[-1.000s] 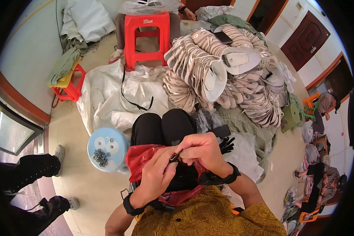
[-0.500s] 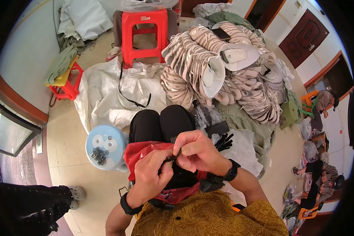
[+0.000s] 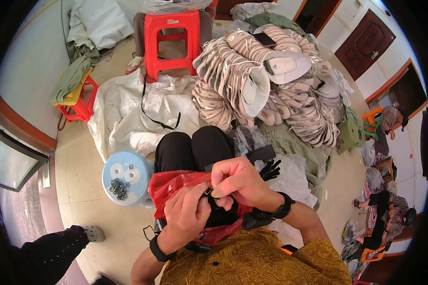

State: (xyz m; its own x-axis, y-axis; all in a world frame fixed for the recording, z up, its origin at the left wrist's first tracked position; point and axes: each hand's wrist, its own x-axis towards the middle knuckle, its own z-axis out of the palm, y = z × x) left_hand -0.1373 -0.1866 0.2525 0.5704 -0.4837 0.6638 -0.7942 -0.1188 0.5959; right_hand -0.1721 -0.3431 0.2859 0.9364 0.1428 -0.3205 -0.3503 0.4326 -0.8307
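Over my lap, my left hand [image 3: 189, 209] and my right hand [image 3: 240, 183] meet at the fingertips. Both pinch a small black piece [image 3: 208, 192], which has a pale glint on it and is mostly covered by the fingers; its exact kind cannot be made out. Beneath the hands, a red plastic bag [image 3: 164, 183] with black stuff inside lies across my dark trousers [image 3: 195, 149]. To the left stands a light blue round stool [image 3: 140, 190]. On its top lies a heap of small dark buckle-like pieces [image 3: 119, 188], with one more lying apart.
Bundled shoe uppers [image 3: 233, 71] pile up ahead, beside a red stool [image 3: 172, 47] with someone seated behind it. A white sheet [image 3: 123, 118] with a black strap [image 3: 152, 122] covers the floor. Someone's leg [image 3: 57, 247] is at lower left; other people sit far right.
My fingers have shifted on the small black piece, the right thumb now laid over it. At lower left, the other person's legs have moved, with one shoe now showing there.
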